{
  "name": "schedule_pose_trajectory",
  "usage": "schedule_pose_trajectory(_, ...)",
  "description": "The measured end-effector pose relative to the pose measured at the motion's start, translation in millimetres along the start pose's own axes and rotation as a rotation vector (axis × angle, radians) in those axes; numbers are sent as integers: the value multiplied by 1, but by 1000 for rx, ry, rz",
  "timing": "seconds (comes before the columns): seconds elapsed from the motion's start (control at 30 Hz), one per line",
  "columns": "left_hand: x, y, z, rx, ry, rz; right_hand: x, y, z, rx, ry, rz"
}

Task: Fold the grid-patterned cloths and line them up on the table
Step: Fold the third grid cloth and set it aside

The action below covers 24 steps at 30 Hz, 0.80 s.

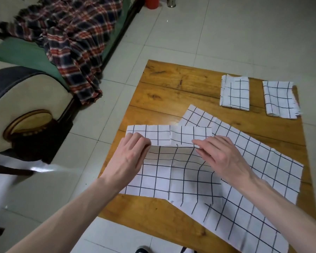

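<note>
Wooden table (171,84): white black-gridded cloth (181,172), half-folded.

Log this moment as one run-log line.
step: folding cloth | left hand, right hand: pinch folded edge | done: two folded cloths | waiting: flat cloth

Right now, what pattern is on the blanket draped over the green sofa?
Red, navy and white plaid on the draped blanket, shown in the head view.

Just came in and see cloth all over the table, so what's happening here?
A person is folding grid-patterned cloths on a wooden table. The left hand and right hand pinch the edge of the cloth being folded. Another unfolded cloth lies under it. Two folded cloths sit side by side at the far edge.
</note>
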State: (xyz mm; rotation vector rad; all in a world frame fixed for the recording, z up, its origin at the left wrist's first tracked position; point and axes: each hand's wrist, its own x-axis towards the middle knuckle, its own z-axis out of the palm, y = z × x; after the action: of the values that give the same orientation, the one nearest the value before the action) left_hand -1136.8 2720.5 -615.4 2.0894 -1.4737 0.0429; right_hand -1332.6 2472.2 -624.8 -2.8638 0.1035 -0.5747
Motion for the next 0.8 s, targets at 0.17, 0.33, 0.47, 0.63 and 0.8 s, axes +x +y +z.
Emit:
schedule_pose_trajectory(0.17,12,-8,-8,11,-65,111,5,13,-18,-36,-47,-72)
schedule_pose_trajectory(0.33,42,-12,-21,92,-29,155,21,32,-37,-113,-77,-93)
schedule_pose_trajectory(0.47,70,-11,-38,139,50,179,34,39,-58,-154,-72,-49)
schedule_pose_trajectory(0.63,83,1,-60,169,144,251,29,33,-94,-250,87,17)
schedule_pose_trajectory(0.8,53,6,-50,144,156,261,-16,17,-88,-350,176,96)
